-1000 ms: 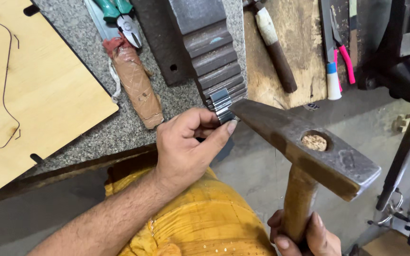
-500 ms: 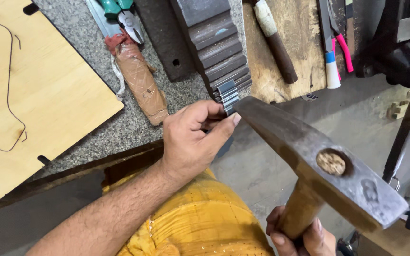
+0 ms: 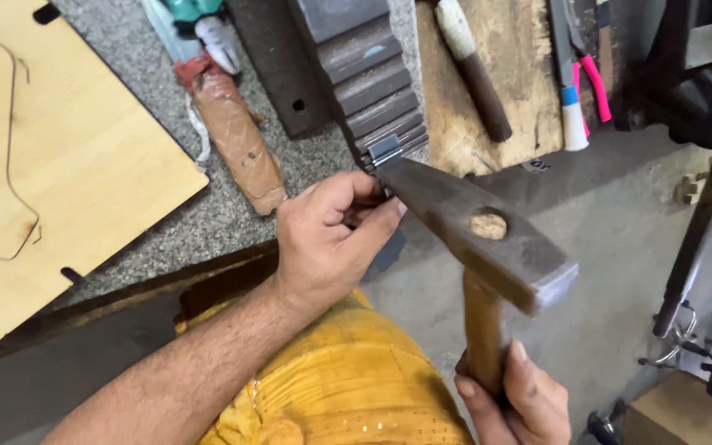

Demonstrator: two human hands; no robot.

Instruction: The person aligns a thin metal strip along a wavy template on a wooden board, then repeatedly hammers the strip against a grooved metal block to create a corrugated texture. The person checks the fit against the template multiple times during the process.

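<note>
My right hand (image 3: 511,400) grips the wooden handle of a heavy steel hammer (image 3: 488,231). The hammer's narrow end rests on a small shiny metal strip (image 3: 386,150) that lies on the near end of a dark grooved steel block (image 3: 368,78). My left hand (image 3: 331,239) pinches the near end of that strip at the block's edge, fingers closed just beside the hammer's tip. My yellow-clad knee sits below both hands.
A speckled stone bench top (image 3: 232,206) carries a light plywood sheet (image 3: 59,165) with a thin wire loop, a tape-wrapped tool (image 3: 236,136), a wooden board (image 3: 504,74) with a dark-handled tool, and pink and blue handled tools (image 3: 574,103). A black metal stand (image 3: 702,206) rises at right.
The hammer came down and forward, its narrow end now on the strip at the block. My left hand stayed pinched at the block's edge. The view shifted slightly.
</note>
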